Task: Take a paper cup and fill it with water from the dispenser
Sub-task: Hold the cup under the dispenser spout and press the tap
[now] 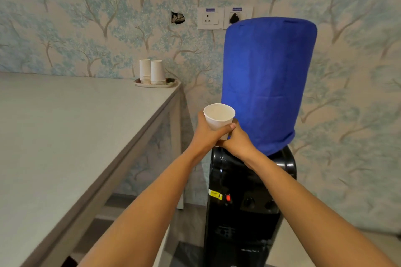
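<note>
A white paper cup (219, 116) is held upright in the air, its inside looking empty. My left hand (206, 134) wraps its side from the left, thumb across the front. My right hand (237, 142) grips the cup's lower part from the right. Both hands are just in front of and above the top of the black water dispenser (243, 206), whose bottle wears a blue cloth cover (267, 84). The dispenser's taps (249, 201) sit well below the cup, with a red tab beside them.
A grey table (65, 136) fills the left side. At its far corner a tray (156, 84) holds two stacks of upside-down paper cups (152, 71). Wall sockets (223, 18) are behind the bottle on the patterned wall.
</note>
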